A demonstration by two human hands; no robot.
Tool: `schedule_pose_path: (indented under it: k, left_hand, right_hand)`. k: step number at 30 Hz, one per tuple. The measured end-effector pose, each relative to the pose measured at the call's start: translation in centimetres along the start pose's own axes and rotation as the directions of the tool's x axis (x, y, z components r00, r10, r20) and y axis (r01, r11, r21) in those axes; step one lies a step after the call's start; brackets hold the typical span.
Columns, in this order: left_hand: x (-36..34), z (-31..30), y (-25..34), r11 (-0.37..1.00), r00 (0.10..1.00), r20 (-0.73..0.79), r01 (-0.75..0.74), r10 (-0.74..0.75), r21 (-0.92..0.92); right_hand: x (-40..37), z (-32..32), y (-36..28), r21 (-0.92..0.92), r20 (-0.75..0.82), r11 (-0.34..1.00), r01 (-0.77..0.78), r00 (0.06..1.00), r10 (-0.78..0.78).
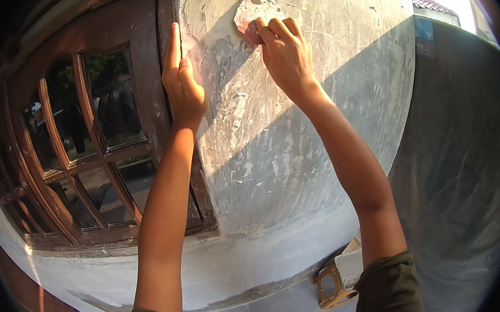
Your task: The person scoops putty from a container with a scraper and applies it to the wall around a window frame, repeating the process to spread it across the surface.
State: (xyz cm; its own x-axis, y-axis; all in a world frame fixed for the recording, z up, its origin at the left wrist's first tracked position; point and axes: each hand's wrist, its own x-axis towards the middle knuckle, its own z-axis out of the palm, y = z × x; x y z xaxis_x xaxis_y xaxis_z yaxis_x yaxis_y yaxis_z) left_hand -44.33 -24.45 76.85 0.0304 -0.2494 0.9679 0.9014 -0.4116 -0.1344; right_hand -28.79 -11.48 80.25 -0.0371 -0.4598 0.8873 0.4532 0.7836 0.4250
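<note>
From the head camera, both arms are seen raised high against a grey plastered wall [296,153]. Up top, a pinkish sheet [253,12], crumpled and whitened with dust, is pressed flat to the plaster by the right hand [286,52]; its fingers are bent over the sheet's lower edge, so the sheet is pinned between fingertips and wall near the upper rim of the view. The left hand [182,82] is laid open and flat, fingers together and pointing up, right where the plaster meets the dark wooden window frame [147,93]; nothing is held in it. The two hands are set near each other, with a strip of rough plaster between them. The wall is split by sunlight above and shadow below. Low down, between the arms and to the right, a small wooden stand [331,286] is seen on the floor. At the far upper right, a tiled roof [429,3] is caught in the sun.
</note>
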Motion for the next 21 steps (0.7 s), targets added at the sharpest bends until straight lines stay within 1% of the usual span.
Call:
schedule_pose_path:
  k: [2, 4, 6, 10, 12, 13, 15, 16, 17, 18, 19, 21]
  left_hand:
    - [0.0, 0.0, -0.2, 1.0, 1.0, 0.003, -0.01, 0.01, -0.002]
    - [0.1, 0.1, -0.8, 1.0, 1.0, 0.011, -0.02, 0.02, -0.008]
    - [0.0, 0.4, -1.5, 0.992, 0.992, -0.049, -0.116, 0.113, -0.059]
    - [-0.1, 0.1, 0.6, 0.998, 0.998, -0.028, -0.053, 0.052, -0.028]
    - [-0.1, 0.5, 0.5, 0.987, 0.984, -0.092, -0.158, 0.154, -0.032]
    - [0.1, 0.5, 0.3, 0.986, 0.983, -0.094, -0.162, 0.158, -0.034]
    - [0.0, 0.2, 0.0, 0.997, 0.998, -0.04, -0.042, 0.04, -0.065]
    - [0.0, 0.7, 0.4, 0.989, 0.988, -0.103, -0.121, 0.111, -0.089]
    - [-0.1, 0.5, 0.3, 0.989, 0.989, -0.1, -0.119, 0.111, -0.088]
    - [0.0, 0.2, 0.2, 0.995, 0.996, -0.054, -0.072, 0.068, -0.063]
    - [0.1, 0.0, 0.0, 0.999, 1.0, -0.012, -0.026, 0.026, -0.036]
    - [0.1, 0.0, -0.3, 0.998, 0.999, -0.017, -0.04, 0.039, -0.05]
  right_hand:
    - [-1.0, -0.1, -1.1, -0.037, 0.053, 0.997, -0.063, 0.996, 0.065]
    - [-2.1, -0.4, -2.2, -0.042, 0.069, 0.996, -0.072, 0.995, 0.075]
    - [-3.1, -1.1, -3.6, -0.048, 0.093, 0.995, -0.09, 0.991, 0.094]
    - [-4.6, -3.6, -6.2, 0.023, 0.137, 0.989, -0.147, 0.98, 0.142]
    - [-4.3, -5.0, -6.9, 0.329, 0.104, 0.922, -0.203, 0.978, 0.179]
    - [-3.1, -5.2, -6.1, 0.327, 0.1, 0.924, -0.2, 0.979, 0.177]
    - [-0.7, -4.9, -3.1, 0.249, -0.137, 0.957, -0.151, 0.972, 0.189]
    - [0.1, -4.1, -1.6, 0.171, -0.147, 0.976, -0.137, 0.976, 0.162]
    - [0.7, -3.3, -0.1, 0.094, -0.155, 0.988, -0.122, 0.979, 0.135]
    - [0.8, -2.2, 1.2, 0.031, -0.113, 0.994, -0.105, 0.988, 0.108]
    - [0.4, -1.8, 1.6, 0.032, -0.115, 0.994, -0.105, 0.988, 0.108]
    - [-0.5, -0.8, 2.0, -0.081, 0.025, 0.993, -0.086, 0.996, 0.088]
